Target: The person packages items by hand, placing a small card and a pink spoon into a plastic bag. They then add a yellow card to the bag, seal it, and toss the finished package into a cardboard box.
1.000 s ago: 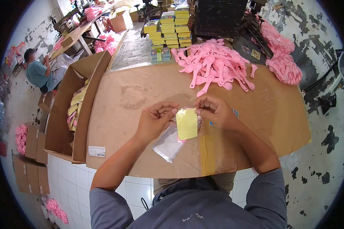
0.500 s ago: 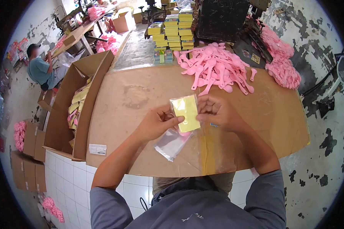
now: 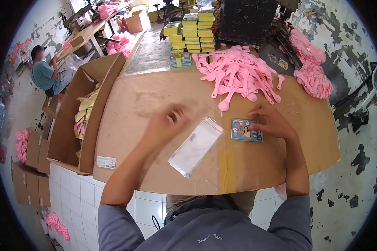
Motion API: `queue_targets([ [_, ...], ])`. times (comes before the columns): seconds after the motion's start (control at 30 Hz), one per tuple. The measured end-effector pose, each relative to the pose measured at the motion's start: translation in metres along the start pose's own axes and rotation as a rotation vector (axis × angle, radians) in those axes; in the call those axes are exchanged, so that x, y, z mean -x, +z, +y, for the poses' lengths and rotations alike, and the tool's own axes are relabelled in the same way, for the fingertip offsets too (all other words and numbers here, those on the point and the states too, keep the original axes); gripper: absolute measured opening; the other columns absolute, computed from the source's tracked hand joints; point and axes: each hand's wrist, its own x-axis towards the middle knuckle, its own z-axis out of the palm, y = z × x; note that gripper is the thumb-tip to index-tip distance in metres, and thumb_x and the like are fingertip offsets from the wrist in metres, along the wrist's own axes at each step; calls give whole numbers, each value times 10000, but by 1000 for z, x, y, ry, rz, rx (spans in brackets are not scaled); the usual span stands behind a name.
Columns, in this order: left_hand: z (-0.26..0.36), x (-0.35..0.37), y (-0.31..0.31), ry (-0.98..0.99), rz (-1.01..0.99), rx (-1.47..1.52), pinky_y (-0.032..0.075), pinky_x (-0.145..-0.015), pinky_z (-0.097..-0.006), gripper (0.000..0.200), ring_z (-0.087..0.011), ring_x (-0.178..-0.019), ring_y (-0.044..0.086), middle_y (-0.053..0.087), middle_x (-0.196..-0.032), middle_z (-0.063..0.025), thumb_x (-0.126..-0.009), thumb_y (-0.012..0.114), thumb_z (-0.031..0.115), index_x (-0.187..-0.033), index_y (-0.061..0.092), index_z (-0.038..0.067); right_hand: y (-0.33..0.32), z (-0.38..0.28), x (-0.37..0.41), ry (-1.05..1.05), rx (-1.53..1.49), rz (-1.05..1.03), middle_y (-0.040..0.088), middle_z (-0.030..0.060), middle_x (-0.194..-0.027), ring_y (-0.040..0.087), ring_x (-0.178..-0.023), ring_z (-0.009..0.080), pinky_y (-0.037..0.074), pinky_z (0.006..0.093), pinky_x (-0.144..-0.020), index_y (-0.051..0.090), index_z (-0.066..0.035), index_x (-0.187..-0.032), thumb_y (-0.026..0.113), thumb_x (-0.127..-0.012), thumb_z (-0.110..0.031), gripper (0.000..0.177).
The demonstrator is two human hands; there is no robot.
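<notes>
Brown cardboard tabletop (image 3: 134,104). Right hand (image 3: 272,123) fingers spread on printed paper cards (image 3: 246,130): light, slick, likely best pinched by edge. Left hand (image 3: 165,121) blurred by clear plastic sleeve (image 3: 194,146), fingers untellable.

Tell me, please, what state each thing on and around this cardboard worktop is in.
left hand: motion-blurred over the worktop, nothing visible in it.
right hand: open, fingertips on the printed cards.
printed cards: lying flat, face up.
clear bag: lying flat, looks empty, untouched.
pink spoons: loose heap.
cardboard box: open, partly filled with yellow packets.
</notes>
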Motion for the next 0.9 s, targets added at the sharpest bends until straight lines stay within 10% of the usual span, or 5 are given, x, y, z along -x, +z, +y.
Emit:
queue_targets([
  [0.23,0,11,29,94,-125,-174,520,-678,-335,254,-184,-707,640,656,-856,-65,-838,823,230,-972,711,46,5,13,2,240,-232,-16,647,34,-916,597,-864,149,491,324,-793,704,-24,-999,802,-842,-100,200],
  [0.57,1,10,25,-15,-155,-29,517,-659,-310,197,-134,-667,612,704,-806,-42,-878,780,124,-1003,683,5,41,-42,-6,-122,-339,124,667,47,-940,625,-899,152,497,346,-799,684,-37,-1003,705,-890,-84,125],
  [0.77,15,10,17,-48,-162,839,581,-783,-304,171,-191,-855,717,737,-939,-102,-952,656,9,-1112,597,29,53,-55,-8,140,-278,318,693,54,-937,651,-797,105,514,280,-696,690,-25,-1045,687,-918,-73,135],
  [0.9,16,14,20,-25,-264,874,604,-776,-328,272,-201,-867,741,760,-983,-158,-959,689,15,-1199,561,22,49,-57,-9,213,-483,296,711,40,-987,648,-795,77,514,247,-688,696,-23,-1099,672,-946,-54,157],
])
